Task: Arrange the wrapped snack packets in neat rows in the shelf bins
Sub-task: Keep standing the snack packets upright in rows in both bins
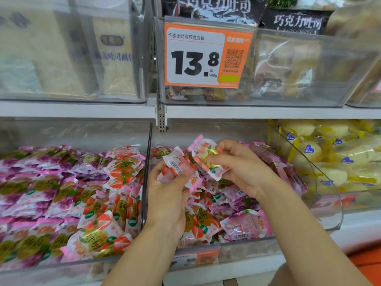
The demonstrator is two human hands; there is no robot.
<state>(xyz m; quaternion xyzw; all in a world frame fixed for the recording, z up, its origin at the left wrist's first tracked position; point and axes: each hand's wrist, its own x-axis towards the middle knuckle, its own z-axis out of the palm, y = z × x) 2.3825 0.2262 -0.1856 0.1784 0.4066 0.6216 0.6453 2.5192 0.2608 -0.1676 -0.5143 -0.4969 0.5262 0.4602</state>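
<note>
My left hand [167, 190] grips a stack of pink and orange strawberry snack packets [177, 168] above the middle clear bin [247, 246]. My right hand [241, 164] pinches one more strawberry packet [206, 155], tilted, just right of that stack and touching it. Below both hands the middle bin holds a loose jumble of strawberry and pink-purple packets [239, 203]. The left bin [61, 265] holds purple grape packets [31, 182] in rows and strawberry packets [121, 176] along its right side.
A dark divider wall [147, 172] separates the left and middle bins. A curved clear bin of yellow wrapped cakes [334, 162] stands to the right. The shelf above carries bread bins and an orange price tag [206, 54] reading 13.8.
</note>
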